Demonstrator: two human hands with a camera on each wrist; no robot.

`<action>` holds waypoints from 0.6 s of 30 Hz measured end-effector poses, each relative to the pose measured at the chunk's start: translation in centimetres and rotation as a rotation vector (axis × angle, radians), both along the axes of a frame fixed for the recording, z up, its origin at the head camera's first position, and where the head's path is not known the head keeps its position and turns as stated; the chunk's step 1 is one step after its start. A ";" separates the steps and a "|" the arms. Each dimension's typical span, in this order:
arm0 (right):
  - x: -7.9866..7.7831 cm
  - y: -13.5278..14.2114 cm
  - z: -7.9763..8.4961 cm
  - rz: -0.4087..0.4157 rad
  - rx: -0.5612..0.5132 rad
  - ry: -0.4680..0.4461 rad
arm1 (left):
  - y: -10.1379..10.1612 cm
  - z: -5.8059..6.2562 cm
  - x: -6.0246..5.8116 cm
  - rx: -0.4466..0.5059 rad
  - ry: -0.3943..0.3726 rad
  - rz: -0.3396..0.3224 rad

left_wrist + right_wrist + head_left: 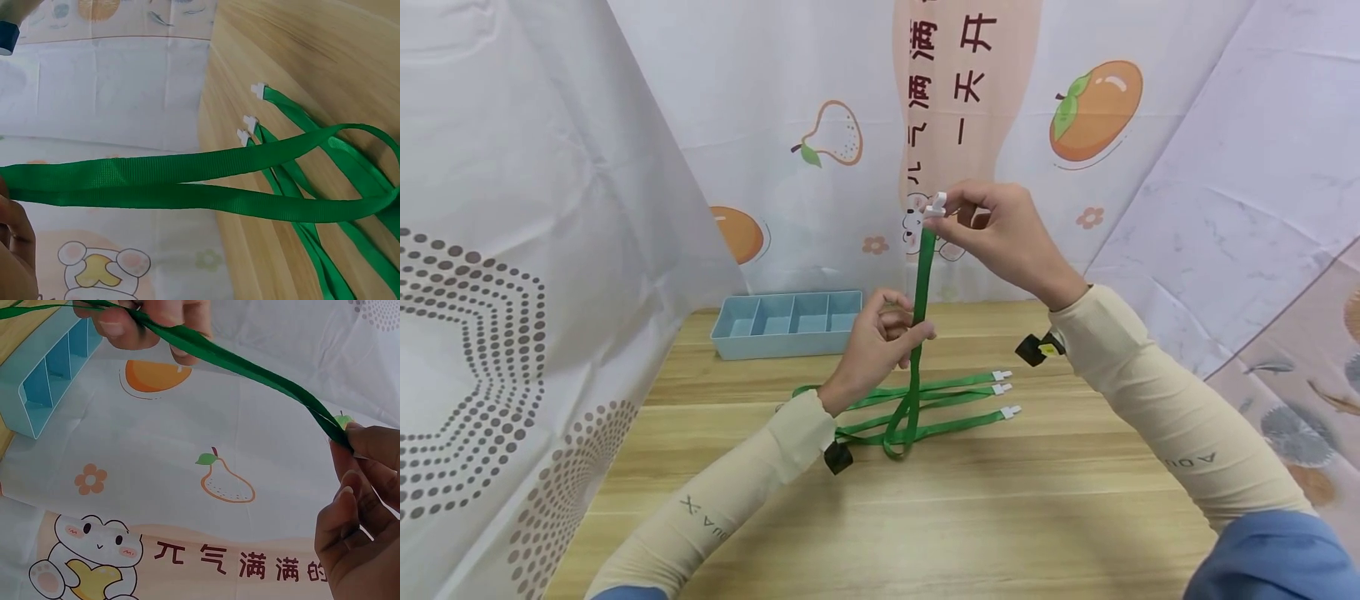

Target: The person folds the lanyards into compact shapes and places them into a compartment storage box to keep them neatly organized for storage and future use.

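A green lanyard (923, 275) hangs upright between the hands, its loop dangling just above the table. At its top, the right hand (1000, 233) pinches the end by the white plastic clip (935, 206) between thumb and fingers. Lower down, the left hand (887, 333) holds the strap between its thumb and fingers. In the left wrist view the two layers of the lanyard (187, 165) spread apart below the left hand (15, 244). More green lanyards (955, 427) lie on the table beneath, three white clips (1002, 389) pointing right.
A light-blue tray (790, 344) with several compartments stands at the back left of the wooden table (970, 525). Behind it hangs a white curtain (745, 108) printed with fruit and lettering. Black wrist-worn pieces (838, 457) sit by both sleeves.
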State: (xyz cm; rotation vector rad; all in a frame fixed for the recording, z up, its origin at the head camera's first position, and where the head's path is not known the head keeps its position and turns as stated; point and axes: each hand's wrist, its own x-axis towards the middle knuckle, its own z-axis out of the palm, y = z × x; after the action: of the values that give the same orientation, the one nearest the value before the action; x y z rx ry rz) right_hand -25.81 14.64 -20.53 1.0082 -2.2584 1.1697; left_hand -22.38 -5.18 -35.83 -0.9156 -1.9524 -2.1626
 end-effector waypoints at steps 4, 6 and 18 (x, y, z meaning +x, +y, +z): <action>-0.1 -0.2 -0.1 -0.002 0.009 -0.004 | -0.2 -0.3 -0.1 0.004 0.022 -0.009; -0.1 -0.3 -0.1 -0.013 0.010 -0.003 | -0.3 -0.5 -0.2 0.014 0.038 -0.008; -1.5 -0.2 -0.2 -0.090 0.015 -0.011 | -1.2 -1.4 -0.1 -0.101 0.029 0.017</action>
State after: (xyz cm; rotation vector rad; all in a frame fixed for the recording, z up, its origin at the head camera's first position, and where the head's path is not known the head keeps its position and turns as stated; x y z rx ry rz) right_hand -27.31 14.47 -20.69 0.8972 -2.2990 1.1255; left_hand -22.52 -6.39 -37.27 -0.9351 -2.0645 -2.0464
